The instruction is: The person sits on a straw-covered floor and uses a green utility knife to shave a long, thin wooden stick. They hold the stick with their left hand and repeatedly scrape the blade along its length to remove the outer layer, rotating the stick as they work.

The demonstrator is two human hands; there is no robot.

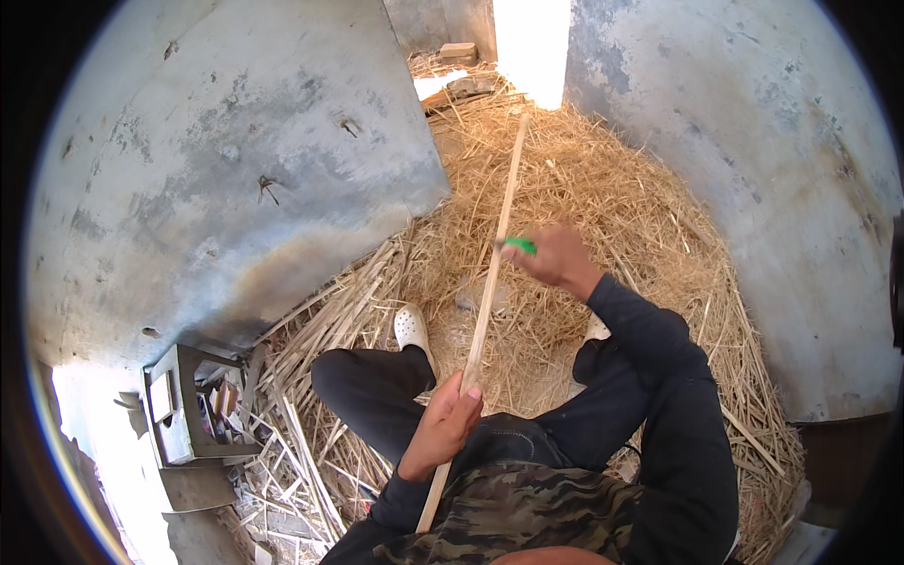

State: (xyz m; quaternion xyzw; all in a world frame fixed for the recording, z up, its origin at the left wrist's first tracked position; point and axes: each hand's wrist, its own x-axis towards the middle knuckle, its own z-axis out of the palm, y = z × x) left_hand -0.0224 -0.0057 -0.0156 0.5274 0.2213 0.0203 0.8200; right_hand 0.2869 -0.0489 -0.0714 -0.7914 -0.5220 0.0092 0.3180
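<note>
A long, pale split-bamboo strip (493, 267) slants from beside my left hip up and away over the shavings. My left hand (444, 426) is closed round its near part, with the thumb on top, just above my left thigh. Farther along, my right hand (556, 258) grips a green-handled tool (519, 246) that looks like a small knife. Its short dark end meets the strip's right side; the blade is mostly hidden. The strip's far end points at the bright gap between the walls.
Curly shavings (650, 226) heap around my feet, in pale clogs (411, 330). Split strips (330, 292) lie along the left. A small wooden stool (193, 405) on its side stands by the left wall (235, 160). A grey wall (744, 188) rises on the right. Bricks (459, 52) lie far off.
</note>
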